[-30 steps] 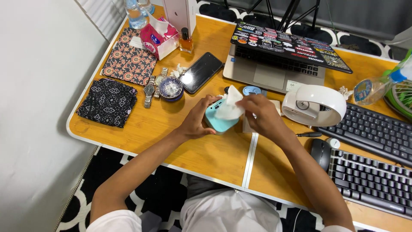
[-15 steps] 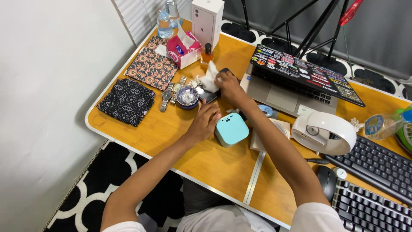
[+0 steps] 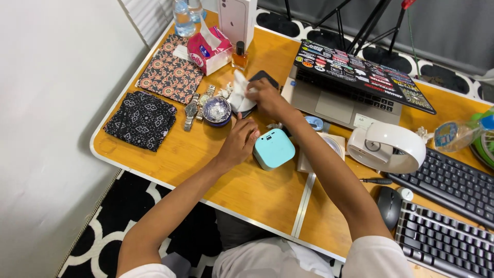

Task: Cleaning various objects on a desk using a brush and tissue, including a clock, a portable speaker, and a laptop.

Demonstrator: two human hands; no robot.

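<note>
A yellow wooden folding table (image 3: 257, 193) carries a sticker-covered laptop (image 3: 355, 77) and a mint-blue box (image 3: 274, 149). The right hand (image 3: 266, 98) pinches a white tissue (image 3: 239, 94) against a black smartphone (image 3: 257, 85) — the left hand (image 3: 237, 141), fingers loosely curled, holds nothing and touches the box's side.

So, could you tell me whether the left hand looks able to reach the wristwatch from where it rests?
Probably yes. The left hand lies beside the light blue device, and bare tabletop leads to the wristwatch; only the round glass jar stands close by.
</note>
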